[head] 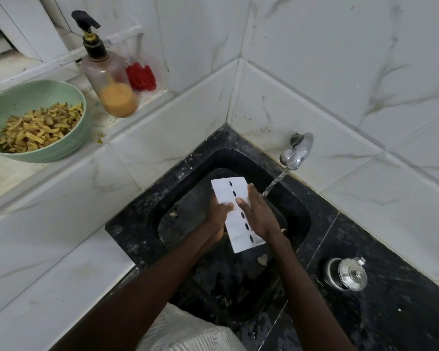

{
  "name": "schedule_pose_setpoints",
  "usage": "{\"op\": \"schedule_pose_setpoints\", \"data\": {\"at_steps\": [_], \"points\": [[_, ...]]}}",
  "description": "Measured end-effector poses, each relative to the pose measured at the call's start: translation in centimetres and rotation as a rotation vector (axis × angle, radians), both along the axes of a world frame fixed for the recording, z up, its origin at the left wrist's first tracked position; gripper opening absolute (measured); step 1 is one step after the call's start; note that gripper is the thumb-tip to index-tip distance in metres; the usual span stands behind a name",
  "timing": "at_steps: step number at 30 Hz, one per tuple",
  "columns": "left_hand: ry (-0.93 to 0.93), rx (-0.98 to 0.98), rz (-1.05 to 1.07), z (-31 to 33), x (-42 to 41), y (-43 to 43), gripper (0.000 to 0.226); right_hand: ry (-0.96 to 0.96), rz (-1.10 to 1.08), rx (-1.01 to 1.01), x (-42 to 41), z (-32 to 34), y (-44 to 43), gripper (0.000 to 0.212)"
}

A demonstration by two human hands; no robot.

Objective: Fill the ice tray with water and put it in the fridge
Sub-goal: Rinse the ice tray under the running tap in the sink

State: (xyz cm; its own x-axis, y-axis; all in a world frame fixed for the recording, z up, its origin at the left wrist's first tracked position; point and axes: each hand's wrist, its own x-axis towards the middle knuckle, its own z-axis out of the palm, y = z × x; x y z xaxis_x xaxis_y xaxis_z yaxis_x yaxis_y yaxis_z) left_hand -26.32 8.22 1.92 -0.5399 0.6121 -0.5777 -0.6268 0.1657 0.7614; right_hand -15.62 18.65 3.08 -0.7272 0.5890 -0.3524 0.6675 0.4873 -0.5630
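We see a white rectangular plastic ice tray (235, 198) with a row of dark oval holes, held tilted above the black stone sink (297, 211). The left hand (217, 215) grips its left long edge, thumb on top. The right hand (257, 216) holds the right edge, fingers lying over the top face. Water (274, 182) runs from the chrome wall tap (296, 153) and comes down just beside the right hand. Whether it reaches the tray we cannot tell.
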Motion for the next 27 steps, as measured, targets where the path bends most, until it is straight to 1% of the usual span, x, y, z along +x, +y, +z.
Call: {"op": "schedule_pose_setpoints", "data": {"at_steps": [4, 7, 9, 10, 14, 18, 21, 25, 27], "points": [[0.007, -0.01, -0.079, 0.2, 0.9, 0.6, 0.046, 0.026, -0.028, -0.019, -1.5, 0.2, 1.2, 0.085], [0.001, -0.028, -0.083, 0.2, 0.7, 0.7, 0.048, 0.017, 0.013, 0.029, -2.3, 0.3, 1.4, 0.091], [0.04, -0.01, -0.11, 0.5, 0.7, 0.7, 0.04, 0.003, 0.075, 0.047, -2.6, 0.2, 1.1, 0.094], [0.069, -0.01, -0.113, 0.7, 0.9, 0.5, 0.032, 0.011, 0.113, 0.042, -2.6, 0.1, 0.8, 0.092], [0.099, 0.001, -0.091, 0.1, 1.1, 0.0, 0.025, 0.063, 0.196, 0.032, -2.2, 0.2, 0.3, 0.079], [0.038, -0.009, -0.092, 0.5, 0.3, 0.5, 0.038, 0.009, 0.161, 0.067, -1.1, -0.3, 1.1, 0.078], [0.03, 0.027, -0.064, 1.0, 0.2, 0.7, 0.044, 0.002, 0.121, 0.036, -0.4, -0.4, 1.2, 0.076], [-0.03, 0.029, 0.047, 0.9, -0.4, 0.7, 0.047, 0.018, 0.132, 0.008, 0.6, 0.1, 0.5, 0.078], [-0.05, -0.014, 0.117, 0.7, -1.1, 0.7, 0.047, 0.019, 0.113, -0.026, 1.5, 0.2, 0.0, 0.077]]}}
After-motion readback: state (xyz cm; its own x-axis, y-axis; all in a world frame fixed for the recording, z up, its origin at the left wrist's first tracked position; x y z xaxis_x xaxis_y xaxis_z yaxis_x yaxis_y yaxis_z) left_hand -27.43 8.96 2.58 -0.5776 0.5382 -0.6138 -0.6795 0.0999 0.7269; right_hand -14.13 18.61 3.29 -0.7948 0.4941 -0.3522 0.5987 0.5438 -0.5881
